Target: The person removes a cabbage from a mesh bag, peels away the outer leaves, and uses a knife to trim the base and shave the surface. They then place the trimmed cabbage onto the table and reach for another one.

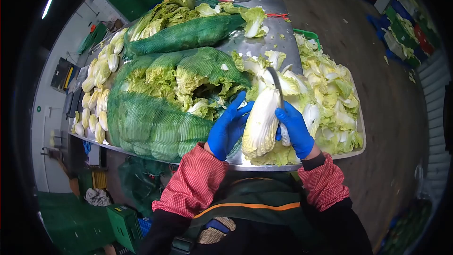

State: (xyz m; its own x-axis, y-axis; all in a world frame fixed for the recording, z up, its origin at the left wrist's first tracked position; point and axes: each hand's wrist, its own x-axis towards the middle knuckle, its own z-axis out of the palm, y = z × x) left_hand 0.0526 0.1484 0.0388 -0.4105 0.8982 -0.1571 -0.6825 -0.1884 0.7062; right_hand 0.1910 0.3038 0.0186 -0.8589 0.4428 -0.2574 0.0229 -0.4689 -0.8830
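A trimmed napa cabbage [260, 125], pale with a yellowish lower end, stands tilted at the table's front edge. My left hand [229, 127], in a blue glove, cups its left side; some fingertips are hidden behind it. In my blue-gloved right hand [296, 130] is a curved knife [276, 82], its light handle [284, 134] gripped at the cabbage's right side. The dark blade rises along the cabbage and arcs over its top. Loose leaves [288, 82] lie behind the blade. Left of my left hand, a torn green mesh sack [155, 123] holds untrimmed leafy cabbages [188, 82].
A large tub [357, 113] heaped with cut leaves [330, 99] stands against the right side of the metal table [278, 14]. Trimmed cabbages [96, 108] line the far left. Another green mesh sack [188, 33] lies at the back. Green crates [123, 226] stand at lower left.
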